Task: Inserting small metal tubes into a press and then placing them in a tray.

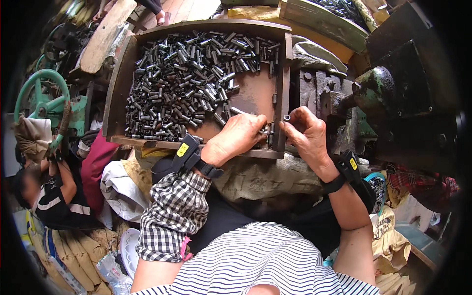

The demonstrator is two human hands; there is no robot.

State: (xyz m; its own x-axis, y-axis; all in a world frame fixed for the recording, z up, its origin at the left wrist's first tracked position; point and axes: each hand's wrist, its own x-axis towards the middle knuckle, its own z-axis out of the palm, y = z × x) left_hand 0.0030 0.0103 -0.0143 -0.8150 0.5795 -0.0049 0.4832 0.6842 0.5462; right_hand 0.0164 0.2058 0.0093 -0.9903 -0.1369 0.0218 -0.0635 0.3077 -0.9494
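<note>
A shallow tray (pixel 282 88) with raised sides stands in front of me, heaped with short metal tubes (pixel 182 83). My left hand (pixel 237 135) reaches over its near edge into the near right corner. Its fingers are curled closed beside a few loose tubes (pixel 269 135), and what lies between the fingertips is hidden. Just outside the tray's right wall, my right hand (pixel 309 136) pinches one short metal tube (pixel 286 118) between thumb and fingers, its open end showing. Both wrists carry black straps with small devices.
Right of the tray stands a dark, oily machine (pixel 378 91) with a thick spindle. A green handwheel (pixel 42 96) is at the left, where another person (pixel 61 189) sits. A wooden plank (pixel 105 37) and another bin (pixel 327 24) of metal parts lie beyond. Cloth sacking (pixel 268 179) hangs below the tray.
</note>
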